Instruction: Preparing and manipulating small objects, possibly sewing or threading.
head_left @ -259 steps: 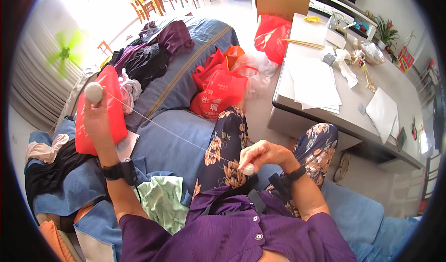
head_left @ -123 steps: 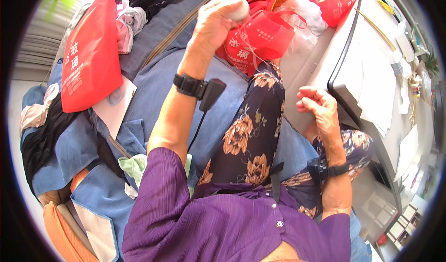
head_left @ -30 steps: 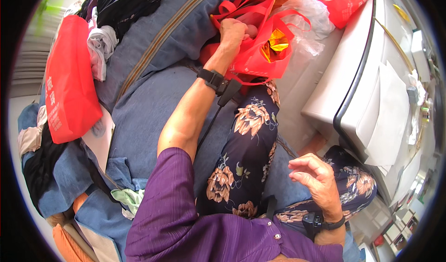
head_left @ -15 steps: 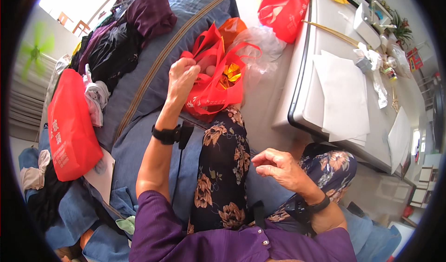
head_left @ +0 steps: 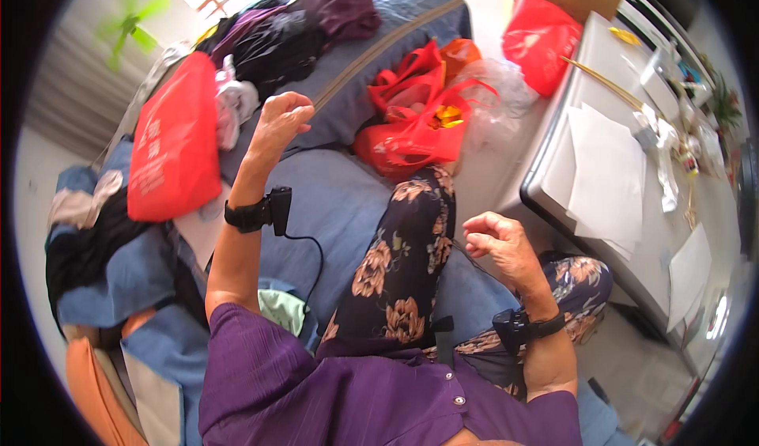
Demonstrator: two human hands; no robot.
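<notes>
My left hand (head_left: pixel 281 122) is raised over the blue denim cover with its fingers curled in. No object shows in it, but the inside of the hand is hidden. To its right, apart from it, a red carrier bag (head_left: pixel 395 147) lies with its handles up and mouth spread. Inside are a shiny gold-yellow wrapper (head_left: pixel 447 116) and rounded pale items (head_left: pixel 411 98). My right hand (head_left: pixel 506 244) hovers over my lap, fingers loosely bent, the thumb apart, nothing in it. Left of my left hand stands a second red bag (head_left: pixel 175 145), which it does not touch.
Dark clothes (head_left: pixel 285 51) are heaped at the far left of the denim cover. A clear plastic bag (head_left: pixel 498 98) and another red bag (head_left: pixel 541 43) lie beyond. White paper sheets (head_left: pixel 605 173) rest on the pale table (head_left: pixel 545 165) at right. A green fan (head_left: pixel 130 23) stands behind.
My left hand has drawn away from the middle red bag toward the left. My right hand stays over my lap. The whole view has shifted, moving the bags and table rightward in the picture.
</notes>
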